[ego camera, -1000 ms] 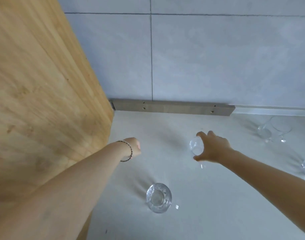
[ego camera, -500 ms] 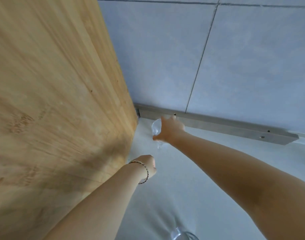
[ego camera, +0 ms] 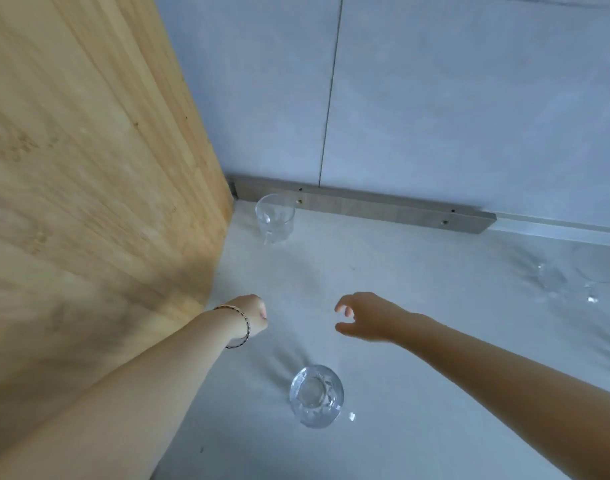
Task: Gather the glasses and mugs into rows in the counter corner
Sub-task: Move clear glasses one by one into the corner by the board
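- Left hand (ego camera: 253, 315): curled into a fist above the worktop (ego camera: 435, 323), nothing seen in it; probably idle.
- Glass mug (ego camera: 275, 218): upright in the corner beside the wooden panel (ego camera: 106, 168), likely starting the first row.
- Cut-glass tumbler (ego camera: 316, 396): upright, nearest, not yet gathered.
- Right hand (ego camera: 365, 317): empty, fingers loosely spread, free for another glass.
- Blurred glasses (ego camera: 552, 278): far right, well apart from the corner.

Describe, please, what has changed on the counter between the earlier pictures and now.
The right hand carried the clear mug leftward and back into the corner, set it down upright beside the wooden panel and let go. It has drawn back toward the person, empty, fingers loosely curled. Unchanged: the left hand remains a fist over the counter, and the cut-glass tumbler stands in the same spot.
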A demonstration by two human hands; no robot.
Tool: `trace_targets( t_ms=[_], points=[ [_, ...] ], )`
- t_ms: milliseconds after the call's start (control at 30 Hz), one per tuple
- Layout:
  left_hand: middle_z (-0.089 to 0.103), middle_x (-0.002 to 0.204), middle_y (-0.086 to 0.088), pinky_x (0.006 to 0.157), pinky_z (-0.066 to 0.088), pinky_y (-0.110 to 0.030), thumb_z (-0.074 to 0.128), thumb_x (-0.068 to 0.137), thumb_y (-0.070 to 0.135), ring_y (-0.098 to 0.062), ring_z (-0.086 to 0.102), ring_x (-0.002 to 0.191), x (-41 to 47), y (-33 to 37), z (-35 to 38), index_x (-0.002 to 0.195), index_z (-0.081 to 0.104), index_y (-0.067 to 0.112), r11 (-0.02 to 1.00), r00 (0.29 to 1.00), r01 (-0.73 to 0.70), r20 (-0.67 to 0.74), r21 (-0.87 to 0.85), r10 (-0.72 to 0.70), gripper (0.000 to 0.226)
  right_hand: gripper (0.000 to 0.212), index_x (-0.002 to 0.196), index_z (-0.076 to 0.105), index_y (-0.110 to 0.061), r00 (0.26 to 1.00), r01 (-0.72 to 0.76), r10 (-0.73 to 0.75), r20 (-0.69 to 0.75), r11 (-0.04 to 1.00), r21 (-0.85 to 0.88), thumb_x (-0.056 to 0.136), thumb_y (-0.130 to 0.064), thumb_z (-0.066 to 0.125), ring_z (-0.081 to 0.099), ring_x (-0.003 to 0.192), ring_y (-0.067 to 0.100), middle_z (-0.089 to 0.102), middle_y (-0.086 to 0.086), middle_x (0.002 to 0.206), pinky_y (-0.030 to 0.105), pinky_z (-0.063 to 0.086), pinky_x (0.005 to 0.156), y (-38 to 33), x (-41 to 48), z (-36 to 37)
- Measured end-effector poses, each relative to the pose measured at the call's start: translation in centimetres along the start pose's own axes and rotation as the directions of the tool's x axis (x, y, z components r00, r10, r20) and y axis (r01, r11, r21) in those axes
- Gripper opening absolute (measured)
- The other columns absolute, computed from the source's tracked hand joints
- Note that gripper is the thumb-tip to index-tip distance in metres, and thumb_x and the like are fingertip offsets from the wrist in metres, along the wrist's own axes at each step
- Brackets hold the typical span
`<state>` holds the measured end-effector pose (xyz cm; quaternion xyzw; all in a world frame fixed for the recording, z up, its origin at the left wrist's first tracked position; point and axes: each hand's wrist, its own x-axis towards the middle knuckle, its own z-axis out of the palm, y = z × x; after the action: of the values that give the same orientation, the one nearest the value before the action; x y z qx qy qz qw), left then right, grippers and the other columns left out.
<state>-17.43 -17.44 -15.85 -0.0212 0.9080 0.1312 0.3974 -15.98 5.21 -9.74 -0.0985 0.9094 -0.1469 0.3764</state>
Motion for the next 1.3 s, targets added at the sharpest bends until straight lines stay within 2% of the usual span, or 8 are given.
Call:
trace_targets(
  t_ms=[167, 300, 400, 500, 633, 933, 1133, 1300],
  points=[
    [0.039, 0.085, -0.002, 0.071, 0.028, -0.024, 0.043, 0.085, 0.01, -0.017, 0.034, 0.077, -3.0, 0.1, 3.0, 0.056, 0.031, 0.026, 1.0, 1.0, 0.002, 0.011, 0.029, -0.003, 0.035, 0.079, 0.145, 0.028, -0.029, 0.992, 0.115, -0.119, 0.035, 0.989, 0.093, 0.08, -0.05, 0.067, 0.046, 0.127, 0.015, 0.04, -0.003, 0.141, 0.03, 0.039, 0.105, 0.2, -6.5, 4.2],
    [0.047, 0.083, -0.004, 0.069, 0.033, -0.025, 0.039, 0.085, 0.01, -0.021, 0.042, 0.074, -4.7, 0.2, 4.4, 0.067, 0.045, 0.018, 0.998, 1.0, 0.008, 0.022, 0.068, -0.01, 0.02, 0.108, 0.151, 0.003, -0.031, 0.983, 0.182, -0.182, 0.012, 0.98, -0.085, 0.072, -0.053, 0.072, 0.042, 0.131, 0.022, 0.03, -0.001, 0.147, 0.036, 0.039, 0.104, -1.0, -7.9, 8.4],
    [0.052, 0.085, -0.004, 0.067, 0.036, -0.023, 0.038, 0.088, 0.012, -0.022, 0.048, 0.077, -5.5, 0.7, 4.9, 0.081, 0.05, 0.016, 0.996, 1.0, -0.011, 0.011, 0.09, 0.01, 0.014, 0.101, 0.15, 0.004, -0.036, 0.986, 0.128, -0.131, -0.101, 0.991, -0.033, 0.075, -0.054, 0.069, 0.049, 0.125, 0.022, 0.037, 0.001, 0.143, 0.034, 0.041, 0.099, -1.4, -7.7, 10.1],
    [0.048, 0.079, -0.006, 0.052, 0.03, -0.023, 0.036, 0.088, 0.01, -0.022, 0.045, 0.072, -5.8, 1.1, 5.2, 0.078, 0.047, 0.015, 0.996, 1.0, -0.026, 0.019, 0.088, 0.025, 0.015, 0.098, 0.148, 0.014, -0.034, 0.985, 0.044, -0.025, -0.172, 0.993, 0.11, 0.072, -0.056, 0.071, 0.053, 0.122, 0.022, 0.043, -0.001, 0.138, 0.032, 0.043, 0.098, -2.0, -7.5, 10.9],
    [0.041, 0.065, -0.003, 0.055, 0.029, -0.024, 0.036, 0.086, 0.01, -0.021, 0.041, 0.071, -5.6, 1.3, 5.2, 0.076, 0.045, 0.014, 0.997, 0.999, -0.034, 0.02, 0.071, 0.033, 0.014, 0.085, 0.137, 0.028, -0.029, 0.979, 0.006, 0.024, -0.202, 0.989, 0.145, 0.069, -0.052, 0.072, 0.06, 0.109, 0.024, 0.05, 0.0, 0.128, 0.03, 0.045, 0.09, -2.6, -6.9, 10.9],
    [0.025, 0.056, 0.004, 0.049, 0.014, -0.024, 0.037, 0.078, 0.004, -0.014, 0.022, 0.05, -3.0, 1.3, 2.8, 0.053, 0.026, 0.025, 0.997, 0.998, -0.066, 0.02, -0.049, 0.067, 0.034, 0.084, 0.138, 0.033, -0.025, 0.905, -0.131, 0.213, -0.369, 0.964, 0.233, 0.068, -0.05, 0.074, 0.058, 0.113, 0.026, 0.054, 0.006, 0.125, 0.033, 0.046, 0.091, -0.9, 0.1, 0.7],
    [0.023, 0.06, 0.006, 0.049, 0.014, -0.023, 0.04, 0.084, 0.006, -0.012, 0.023, 0.053, -0.8, 1.1, 1.8, 0.052, 0.025, 0.027, 0.998, 0.998, -0.058, 0.03, -0.033, 0.059, 0.041, 0.085, 0.14, 0.031, -0.021, 0.838, -0.164, 0.33, -0.434, 0.911, 0.378, 0.071, -0.045, 0.072, 0.057, 0.115, 0.026, 0.056, 0.007, 0.126, 0.034, 0.047, 0.089, -1.2, 7.1, -5.5],
    [0.032, 0.07, 0.002, 0.053, 0.021, -0.024, 0.039, 0.088, 0.011, -0.016, 0.034, 0.068, 0.1, 1.2, 1.1, 0.062, 0.034, 0.026, 0.995, 0.994, -0.091, 0.064, -0.044, 0.094, 0.031, 0.078, 0.137, 0.033, -0.017, 0.808, -0.224, 0.408, -0.424, 0.88, 0.419, 0.074, -0.046, 0.07, 0.063, 0.101, 0.025, 0.064, 0.003, 0.107, 0.03, 0.045, 0.07, -1.2, 10.3, -6.5]
  ],
)
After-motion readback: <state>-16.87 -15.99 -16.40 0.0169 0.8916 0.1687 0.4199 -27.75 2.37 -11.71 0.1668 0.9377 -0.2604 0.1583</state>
